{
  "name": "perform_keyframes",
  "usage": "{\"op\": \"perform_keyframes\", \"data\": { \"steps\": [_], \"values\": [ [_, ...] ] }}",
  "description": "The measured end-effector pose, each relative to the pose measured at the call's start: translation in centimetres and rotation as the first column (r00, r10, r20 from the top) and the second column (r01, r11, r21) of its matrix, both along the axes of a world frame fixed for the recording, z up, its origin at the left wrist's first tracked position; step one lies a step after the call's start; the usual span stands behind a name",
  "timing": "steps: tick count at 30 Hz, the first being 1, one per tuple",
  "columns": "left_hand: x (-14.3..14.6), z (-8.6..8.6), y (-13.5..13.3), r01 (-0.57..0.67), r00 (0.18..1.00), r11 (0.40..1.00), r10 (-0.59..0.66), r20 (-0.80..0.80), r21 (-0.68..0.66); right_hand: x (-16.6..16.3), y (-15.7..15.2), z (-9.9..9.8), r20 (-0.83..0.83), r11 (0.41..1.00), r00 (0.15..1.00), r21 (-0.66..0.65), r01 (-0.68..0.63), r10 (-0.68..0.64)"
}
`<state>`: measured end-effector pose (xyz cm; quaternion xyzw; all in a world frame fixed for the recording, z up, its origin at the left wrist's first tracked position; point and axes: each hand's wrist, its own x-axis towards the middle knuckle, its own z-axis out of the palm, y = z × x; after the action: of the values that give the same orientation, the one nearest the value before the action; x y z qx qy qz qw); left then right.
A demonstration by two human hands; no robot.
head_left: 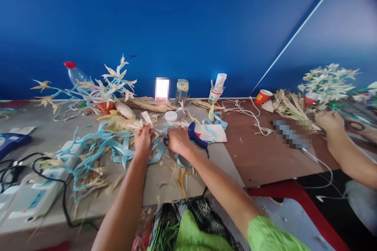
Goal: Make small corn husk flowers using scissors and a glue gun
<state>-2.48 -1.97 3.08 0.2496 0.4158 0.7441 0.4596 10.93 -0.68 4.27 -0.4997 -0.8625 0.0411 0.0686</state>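
My left hand [143, 140] is closed in a pinch on a pale strip of corn husk [147, 117] that stands up above the fingers. Just to its right, my right hand [179, 140] is closed round scissors; a dark handle loop [165, 140] shows at its fingers, and the blades are hard to make out. A blue glue gun [194, 135] lies right of my right hand, beside a white sheet [217, 133]. Light blue ribbons and wrapped stems [101, 145] spread left of my left hand. Husk scraps [178, 174] lie below my hands.
Husk flowers on blue stems [116, 73] stand in an orange cup [105, 106] at the back left. A white power strip [44, 188] and black cable [63, 188] lie left. A co-worker's hand [330, 121] and another pair of scissors [355, 124] are at right.
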Motion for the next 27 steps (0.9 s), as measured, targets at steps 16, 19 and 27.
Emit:
{"op": "perform_keyframes", "data": {
  "steps": [16, 19, 27],
  "values": [
    [-0.2, 0.3, 0.0, -0.015, 0.998, 1.0, 0.013, 0.062, 0.025, 6.2, 3.4, 1.6, -0.541, 0.891, 0.783, -0.454, 0.035, -0.307],
    [-0.1, 0.1, 0.0, 0.035, 0.997, 0.998, -0.039, 0.073, 0.06, 6.9, 3.7, 1.4, -0.71, 0.826, 0.561, -0.558, -0.08, -0.426],
    [0.7, -0.4, -0.2, 0.211, 0.974, 0.976, -0.214, 0.068, 0.048, 1.5, 1.7, 0.3, -0.804, 0.742, 0.28, -0.594, -0.313, -0.525]
  ]
}}
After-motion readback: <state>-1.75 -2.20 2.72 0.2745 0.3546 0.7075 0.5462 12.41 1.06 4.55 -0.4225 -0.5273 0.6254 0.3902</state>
